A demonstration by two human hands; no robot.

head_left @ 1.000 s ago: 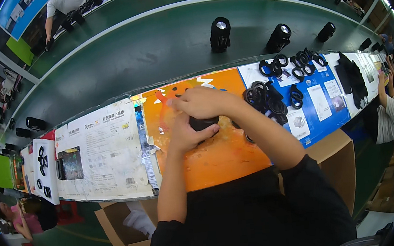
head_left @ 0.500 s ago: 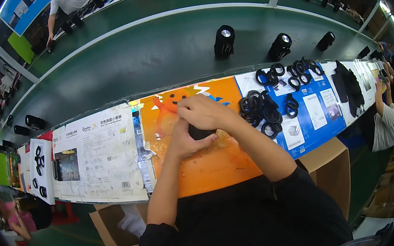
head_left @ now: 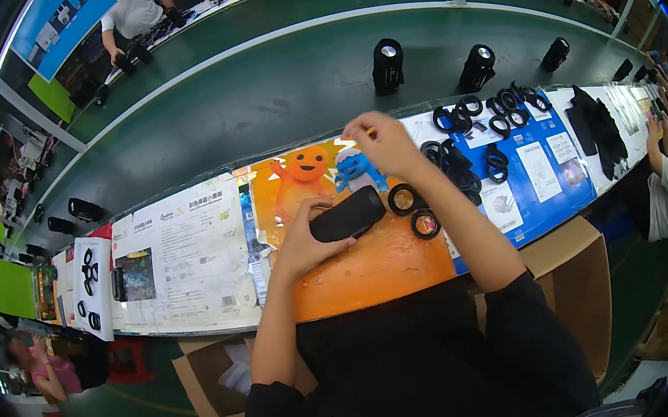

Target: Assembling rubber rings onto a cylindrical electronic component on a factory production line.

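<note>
My left hand (head_left: 310,239) is wrapped round the near-left end of a black cylindrical speaker (head_left: 353,214). The speaker lies tilted on its side over the orange mat (head_left: 374,277). Above its far-right end is my right hand (head_left: 380,140), off the speaker, with curled fingers; whether anything small is pinched in them is hidden. Two black rings (head_left: 402,199) lie by the speaker's right end, next to my right forearm. Behind that forearm a pile of more black rings (head_left: 461,175) is partly covered.
Beyond the bench edge, several black speakers (head_left: 388,66) stand on a green surface. Dark cloth pieces (head_left: 599,132) lie right; a white tray of black parts (head_left: 94,287) sits left. Cardboard boxes (head_left: 566,282) are below the front edge. Other people work across and at both sides.
My right hand has come off the dark piece and moved up and right. The speaker, mostly covered by both hands before, now shows on its side in my left hand. Two rings show beside it.
</note>
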